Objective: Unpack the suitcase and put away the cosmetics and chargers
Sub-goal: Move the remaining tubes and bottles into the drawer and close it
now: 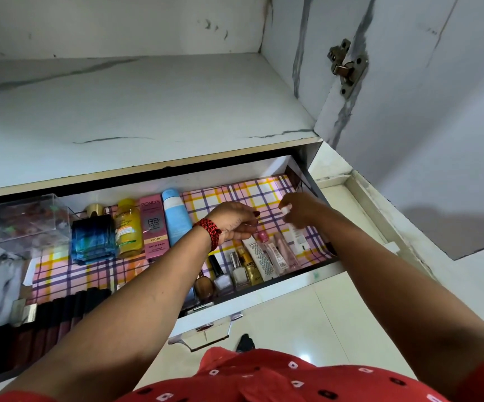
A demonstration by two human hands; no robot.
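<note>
On the head view I see the right hand (pixel 298 210) grasping a white tube (pixel 296 232) at its capped end, near the drawer's (pixel 264 298) right edge, just beside the row of tubes and polish bottles (pixel 259 261) along the front edge. The left hand (pixel 232 224) hangs over the checked liner (pixel 235 195) with fingers curled, and I cannot tell whether it grips anything.
</note>
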